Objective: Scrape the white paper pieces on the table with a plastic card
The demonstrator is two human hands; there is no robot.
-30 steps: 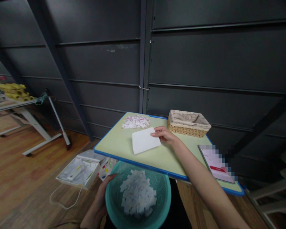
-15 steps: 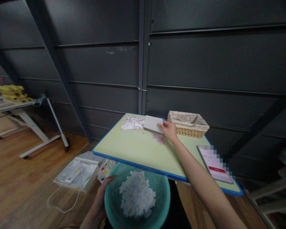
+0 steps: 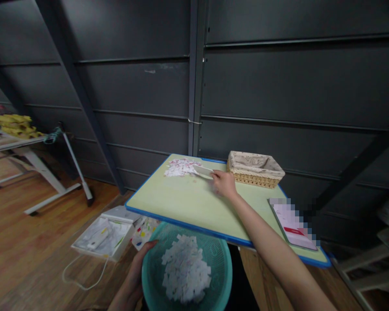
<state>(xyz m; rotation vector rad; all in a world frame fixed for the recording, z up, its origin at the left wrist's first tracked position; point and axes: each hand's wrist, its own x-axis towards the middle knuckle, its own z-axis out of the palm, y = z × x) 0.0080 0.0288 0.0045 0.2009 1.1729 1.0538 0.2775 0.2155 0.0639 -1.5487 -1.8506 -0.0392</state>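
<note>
Over the far part of a pale-green table top point(image 3: 188, 194), my right hand point(image 3: 224, 183) is closed on one end of a flat white rectangular piece point(image 3: 203, 171). The piece is tilted, with its far end at the edge of a pile of small white and pink paper scraps point(image 3: 180, 167). My left hand point(image 3: 141, 259) grips the left side of a teal plastic colander point(image 3: 225, 276) below the table's near edge. Many white paper pieces point(image 3: 185, 270) lie heaped in the colander.
A cloth-lined wicker basket point(image 3: 257, 178) stands at the table's back right, near my right hand. Farther forward lies a tablet-like device point(image 3: 293, 229), partly blurred. On the floor to the left is an open white box point(image 3: 100, 237) with a cable. A dark panelled wall point(image 3: 142, 95) rises behind.
My right hand has tilted the white piece from lying nearly flat to showing a narrow side, shifting it slightly. My left hand and the colander hold nearly still.
</note>
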